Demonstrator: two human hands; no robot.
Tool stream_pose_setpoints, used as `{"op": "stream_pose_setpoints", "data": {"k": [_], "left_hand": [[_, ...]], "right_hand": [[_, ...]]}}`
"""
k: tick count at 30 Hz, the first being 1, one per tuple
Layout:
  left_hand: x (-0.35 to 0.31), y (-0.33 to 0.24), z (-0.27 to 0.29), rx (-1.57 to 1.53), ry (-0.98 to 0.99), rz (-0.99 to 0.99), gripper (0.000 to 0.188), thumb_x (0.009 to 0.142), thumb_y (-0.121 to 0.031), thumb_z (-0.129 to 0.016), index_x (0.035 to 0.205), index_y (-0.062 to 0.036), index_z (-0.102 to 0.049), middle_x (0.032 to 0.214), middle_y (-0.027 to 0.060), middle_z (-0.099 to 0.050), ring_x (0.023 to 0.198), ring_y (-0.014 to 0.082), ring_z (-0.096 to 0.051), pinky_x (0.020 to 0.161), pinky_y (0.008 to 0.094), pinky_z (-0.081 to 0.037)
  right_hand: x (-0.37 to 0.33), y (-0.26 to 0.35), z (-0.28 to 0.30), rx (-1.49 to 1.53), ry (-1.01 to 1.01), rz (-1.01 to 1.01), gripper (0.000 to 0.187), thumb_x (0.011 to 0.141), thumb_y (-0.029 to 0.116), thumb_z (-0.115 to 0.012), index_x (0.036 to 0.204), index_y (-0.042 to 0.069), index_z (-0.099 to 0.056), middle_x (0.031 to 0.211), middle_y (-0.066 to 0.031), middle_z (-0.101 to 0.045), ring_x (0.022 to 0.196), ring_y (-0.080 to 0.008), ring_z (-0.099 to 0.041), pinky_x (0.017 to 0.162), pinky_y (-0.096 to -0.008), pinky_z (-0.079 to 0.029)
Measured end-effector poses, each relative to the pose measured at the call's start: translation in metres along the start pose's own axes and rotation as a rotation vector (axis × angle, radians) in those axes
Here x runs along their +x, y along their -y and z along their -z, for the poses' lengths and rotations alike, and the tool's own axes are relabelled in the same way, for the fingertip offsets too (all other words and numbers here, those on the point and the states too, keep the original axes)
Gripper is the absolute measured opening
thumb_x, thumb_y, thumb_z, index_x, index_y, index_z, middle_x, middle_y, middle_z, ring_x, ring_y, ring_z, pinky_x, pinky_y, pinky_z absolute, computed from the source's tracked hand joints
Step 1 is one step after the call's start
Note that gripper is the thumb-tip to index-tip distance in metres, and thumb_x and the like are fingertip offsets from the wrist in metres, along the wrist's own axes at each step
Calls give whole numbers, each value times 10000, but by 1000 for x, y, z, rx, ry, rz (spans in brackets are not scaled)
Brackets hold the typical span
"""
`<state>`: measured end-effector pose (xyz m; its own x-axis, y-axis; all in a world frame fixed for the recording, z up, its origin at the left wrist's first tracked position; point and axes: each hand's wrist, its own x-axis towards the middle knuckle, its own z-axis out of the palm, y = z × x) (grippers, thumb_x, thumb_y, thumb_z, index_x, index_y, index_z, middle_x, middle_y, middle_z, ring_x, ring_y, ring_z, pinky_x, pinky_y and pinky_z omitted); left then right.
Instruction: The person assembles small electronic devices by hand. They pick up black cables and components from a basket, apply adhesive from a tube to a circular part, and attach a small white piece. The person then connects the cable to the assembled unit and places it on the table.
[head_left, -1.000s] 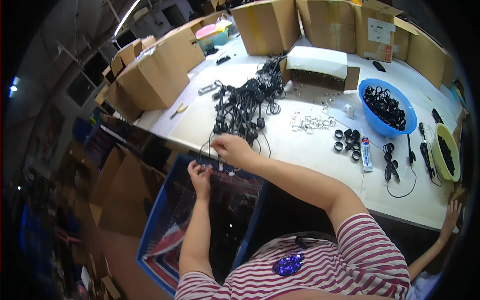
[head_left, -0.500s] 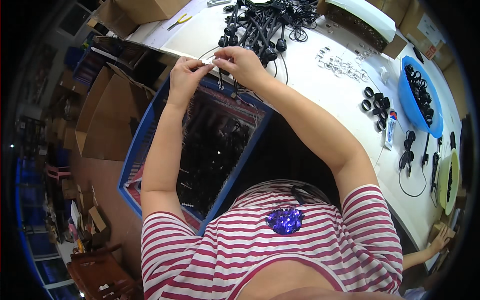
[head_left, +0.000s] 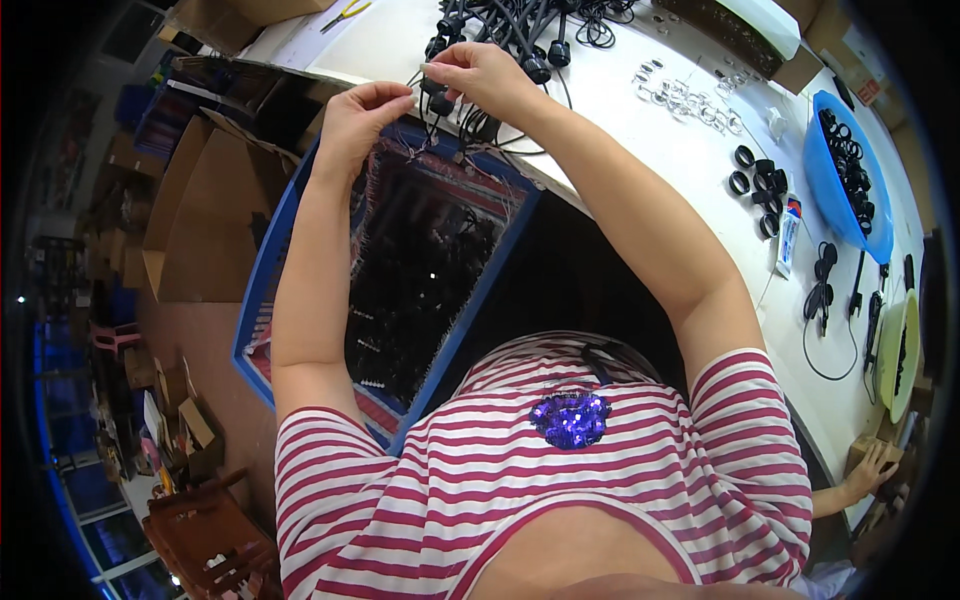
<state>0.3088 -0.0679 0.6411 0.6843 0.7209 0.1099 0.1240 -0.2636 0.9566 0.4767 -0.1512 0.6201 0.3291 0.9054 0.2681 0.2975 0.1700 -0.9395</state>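
Note:
At the table's front edge my left hand [head_left: 357, 118] has thumb and fingers pressed together; whatever is in the pinch is too small to name. To the right and a little farther away, my right hand [head_left: 485, 80] has thumb and index finger brought together, its hold hidden. A small gap separates the two hands' fingertips. Thin dark wires [head_left: 423, 130] hang beside and below the fingertips, over the table edge. Right behind my right hand lies a heap of black cables with black sockets [head_left: 537, 68].
Below the hands stands a blue-rimmed crate [head_left: 455, 350] with dark things in it. On the white table [head_left: 640, 130] are clear rings [head_left: 690, 105], black rings [head_left: 740, 183], a tube [head_left: 788, 237], a blue basin [head_left: 825, 200] and yellow-handled pliers [head_left: 346, 15]. Another person's hand [head_left: 868, 475] shows at lower right.
My hands have drawn apart and lifted away from each other, the right one farther over the table. The small white piece between them no longer shows. The view has shifted slightly.

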Motion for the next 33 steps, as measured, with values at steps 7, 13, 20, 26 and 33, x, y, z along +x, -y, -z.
{"op": "stream_pose_setpoints", "data": {"k": [7, 13, 20, 26, 33], "left_hand": [[-15, 16, 4, 560, -33, -7, 403, 625, -278, -781, 859, -5, -599, 756, 44, -593, 700, 123, -558, 660, 243, -445], [-21, 55, 4, 620, 48, -16, 230, 698, -157, -709, 863, -24, -621, 784, 83, -626, 747, 186, -600, 692, 271, -461], [-13, 22, 7, 249, 77, 7, 129, 761, -39, -642, 871, 29, -635, 784, 24, -636, 733, 70, -575, 707, 197, -455], [-5, 2, -4, 456, 85, -114, 154, 759, -39, -639, 895, 33, -639, 797, 33, -641, 734, 83, -589, 707, 203, -465], [-4, -9, -5, 253, -1, -86, 173, 777, -92, -661, 912, 17, -653, 813, 25, -639, 786, 71, -571, 740, 194, -441]], "right_hand": [[0, -5, 2, -195, 17, 76, 283, 797, 259, -615, 937, 14, -636, 750, -49, -624, 651, -103, -567, 632, -244, -451], [-3, -4, -5, -247, 26, 154, 234, 794, 228, -617, 915, 29, -640, 765, -60, -638, 694, -121, -591, 661, -258, -463], [-8, 0, -10, -363, 73, 282, 240, 781, 237, -640, 955, 72, -652, 798, -100, -645, 731, -187, -617, 684, -277, -474], [-7, 1, -7, -412, 32, 333, 199, 755, 242, -647, 879, 88, -670, 774, -102, -648, 710, -208, -624, 652, -292, -481], [-4, 7, 1, -398, -70, 285, 203, 787, 246, -636, 878, 67, -668, 764, -81, -654, 694, -163, -615, 640, -263, -470]]}}
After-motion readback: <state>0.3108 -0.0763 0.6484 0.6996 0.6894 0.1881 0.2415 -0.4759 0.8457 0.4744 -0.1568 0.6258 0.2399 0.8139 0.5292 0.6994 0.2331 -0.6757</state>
